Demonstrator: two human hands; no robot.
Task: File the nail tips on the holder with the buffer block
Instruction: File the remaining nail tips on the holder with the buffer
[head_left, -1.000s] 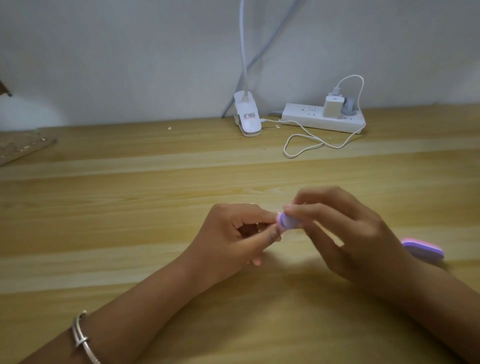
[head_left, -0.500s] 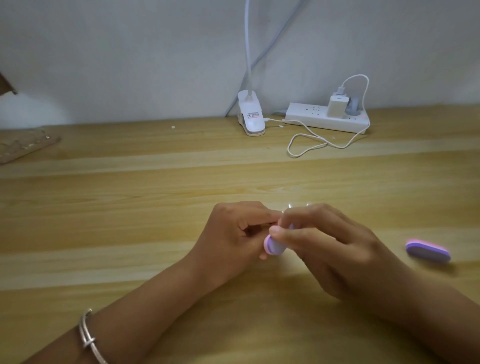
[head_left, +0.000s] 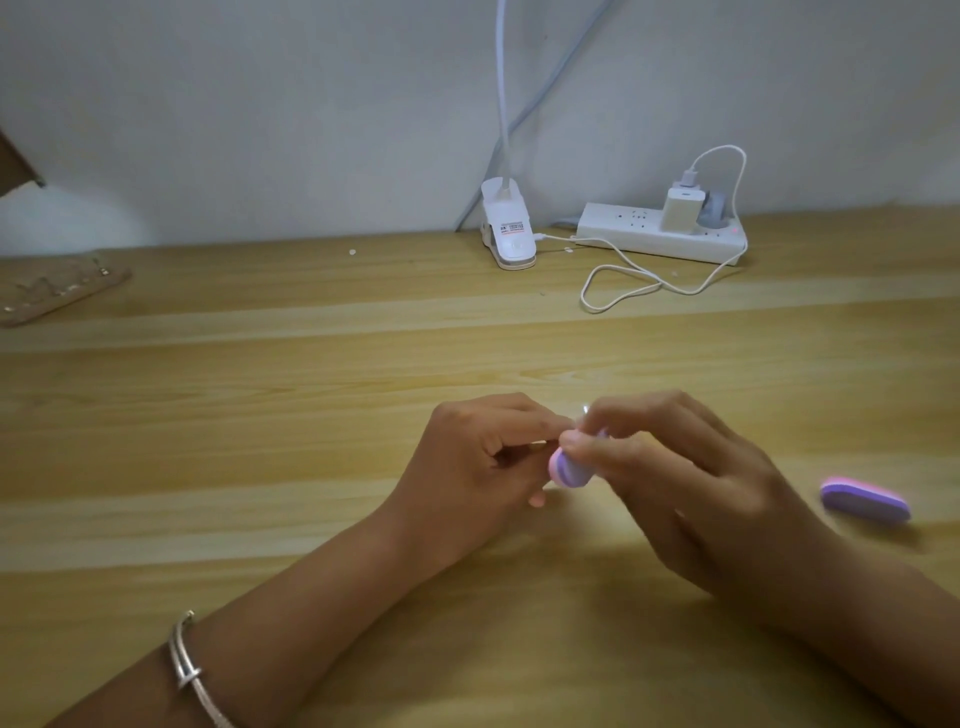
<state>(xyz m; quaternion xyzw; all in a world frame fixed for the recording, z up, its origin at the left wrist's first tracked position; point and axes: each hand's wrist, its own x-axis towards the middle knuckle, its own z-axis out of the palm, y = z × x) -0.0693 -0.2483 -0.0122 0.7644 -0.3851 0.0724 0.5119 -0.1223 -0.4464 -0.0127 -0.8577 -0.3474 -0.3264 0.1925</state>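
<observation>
At back of wooden tabletop (head_left: 260, 415), white clip lamp base (head_left: 509, 234) left of white power strip (head_left: 639, 236); nearer, thin nail tip holder (head_left: 543, 442) in left hand (head_left: 478, 467) against purple oval buffer block (head_left: 566, 470) in right hand (head_left: 675, 483), second purple oval block (head_left: 865, 500) further right.

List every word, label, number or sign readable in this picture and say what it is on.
Sticker on the lamp clip: printed lines, too small and blurred to read.
Power strip: no readable print, only a red light at its right end.
Charger: no print visible.
The buffer block in the right hand and the spare block on the table: no print.
Nothing can be quoted.
</observation>
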